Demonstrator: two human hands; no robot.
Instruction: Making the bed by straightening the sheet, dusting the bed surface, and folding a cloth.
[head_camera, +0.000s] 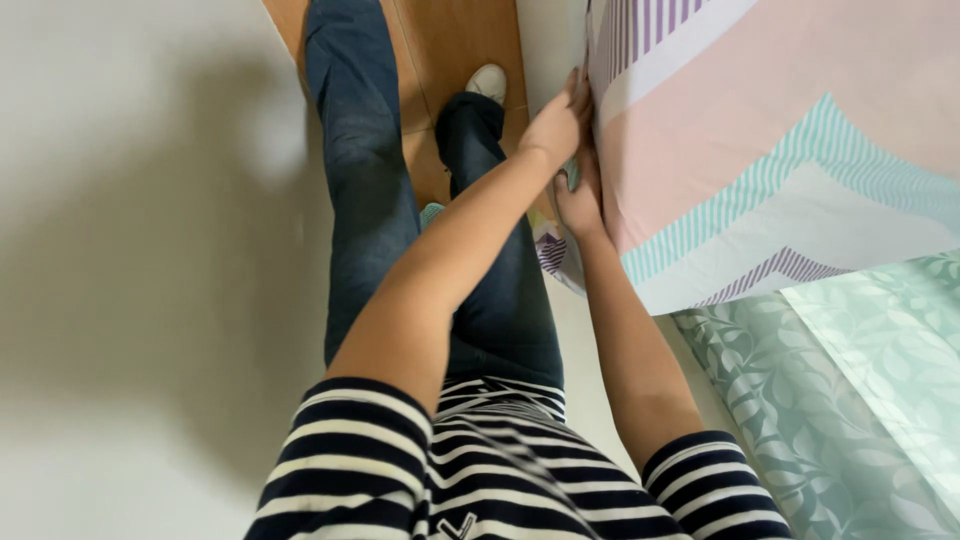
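A bed sheet (760, 130) with pink, white, purple-striped and teal-striped bands covers the corner of a mattress at the upper right. My left hand (555, 122) reaches across my body and lies against the sheet's hanging edge, fingers along the fabric. Just below it, my right hand (580, 200) grips the same edge, its fingertips hidden in the folds. A loose flap of the sheet (555, 255) hangs down under my right wrist.
A pale green leaf-patterned cover (830, 400) lies on the bed at the lower right. My legs in dark jeans (370, 180) and a white shoe (488, 80) stand on a wooden floor (450, 40). A white wall (130, 250) fills the left side.
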